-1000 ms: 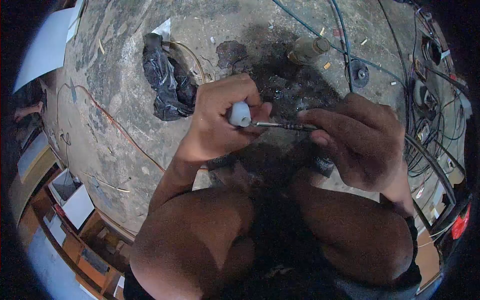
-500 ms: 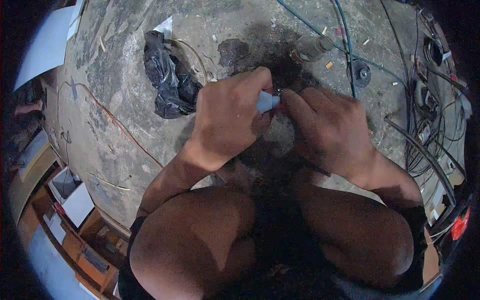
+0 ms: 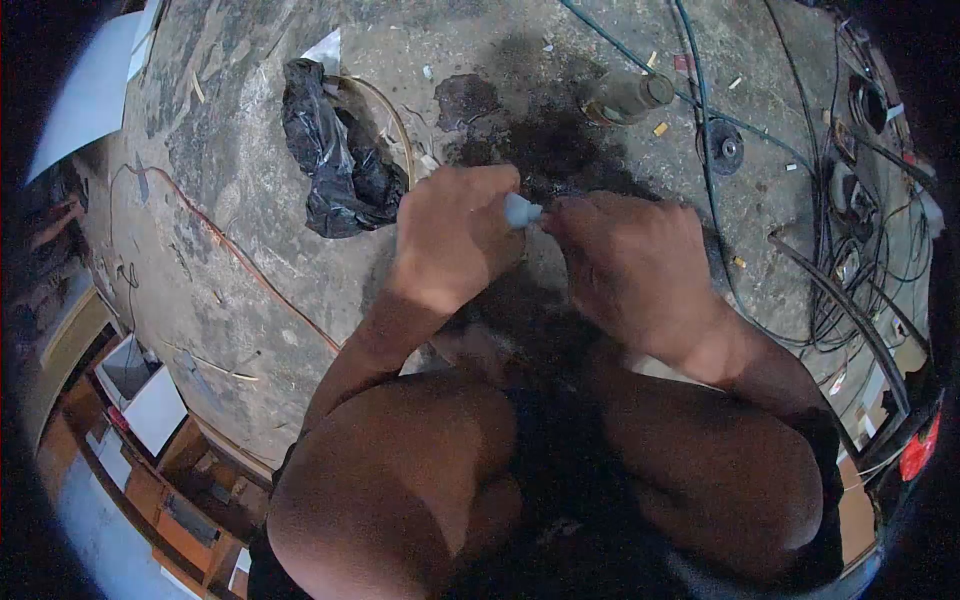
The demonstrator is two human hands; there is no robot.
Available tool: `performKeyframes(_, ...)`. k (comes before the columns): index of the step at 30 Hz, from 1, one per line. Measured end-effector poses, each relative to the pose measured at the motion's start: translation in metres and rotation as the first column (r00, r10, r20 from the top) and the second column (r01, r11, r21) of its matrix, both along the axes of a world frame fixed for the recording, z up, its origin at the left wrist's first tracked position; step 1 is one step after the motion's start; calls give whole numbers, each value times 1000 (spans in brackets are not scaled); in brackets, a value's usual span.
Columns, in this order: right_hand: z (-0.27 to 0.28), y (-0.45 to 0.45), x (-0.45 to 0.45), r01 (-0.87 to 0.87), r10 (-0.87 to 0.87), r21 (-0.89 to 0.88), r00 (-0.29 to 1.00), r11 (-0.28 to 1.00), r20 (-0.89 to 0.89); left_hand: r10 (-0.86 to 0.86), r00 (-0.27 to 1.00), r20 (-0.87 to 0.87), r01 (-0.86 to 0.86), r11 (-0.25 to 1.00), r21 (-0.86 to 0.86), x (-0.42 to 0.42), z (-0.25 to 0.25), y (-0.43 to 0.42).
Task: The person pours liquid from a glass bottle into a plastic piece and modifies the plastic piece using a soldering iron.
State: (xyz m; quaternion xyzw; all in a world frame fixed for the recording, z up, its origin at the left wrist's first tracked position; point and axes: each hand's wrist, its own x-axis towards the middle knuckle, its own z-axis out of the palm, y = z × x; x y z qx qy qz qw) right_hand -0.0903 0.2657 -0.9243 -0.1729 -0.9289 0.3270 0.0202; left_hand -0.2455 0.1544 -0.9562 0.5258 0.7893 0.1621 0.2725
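Note:
My left hand (image 3: 450,240) is closed around a small pale blue tube (image 3: 517,211) with a narrow tip; only its tip end shows past the thumb and finger. The tip points right, toward my right hand (image 3: 635,270). There the thumb and forefinger are pinched together at the end of the tip. Whatever they grip is too small or too hidden to make out. Both hands are above the floor, in front of my bent knees. A dark wet-looking stain (image 3: 560,150) spreads on the concrete beyond them.
A crumpled black plastic bag (image 3: 345,170) lies left of my hands. Beyond the right hand are a glass bottle (image 3: 630,100) on its side, a round disc (image 3: 722,147) and a blue-green hose (image 3: 706,170). Black cables (image 3: 830,290) tangle at the right; wooden compartments (image 3: 185,465) stand lower left.
Both hands have shifted slightly left in view, and the right one has turned a little. The tube's narrow tip now shows more plainly between them.

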Motion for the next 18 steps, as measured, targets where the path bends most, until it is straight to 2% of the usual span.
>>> performKeyframes(3, 7, -1, -2, 2, -2, -9, 998, 1000, 61, 13, 1000, -15, -12, 997, 71, 0, -2, -4)
performKeyframes(6, 15, 6, 4, 55, -59, 41, 992, 998, 112, 106, 994, -24, -105, 993, 59, -20, -16, -20)
performKeyframes(9, 35, 30, 21, 213, -224, 86, 963, 973, 151, 197, 980, -31, -200, 972, -126, -34, -5, -37)
performKeyframes(10, 34, 30, 25, 261, -264, 43, 960, 964, 92, 225, 971, 81, -217, 971, -97, -36, -5, -38)
performKeyframes(13, 26, 32, 27, 201, -196, -50, 977, 978, 83, 228, 963, 143, -240, 968, 72, -33, -7, -26)
performKeyframes(16, 27, 30, 26, 180, -171, -177, 983, 968, 65, 227, 937, 265, -269, 953, 137, -23, -5, -15)
performKeyframes(18, 29, 33, 26, 158, -172, -232, 984, 960, -38, 191, 912, 363, -262, 952, 156, -22, -3, -13)
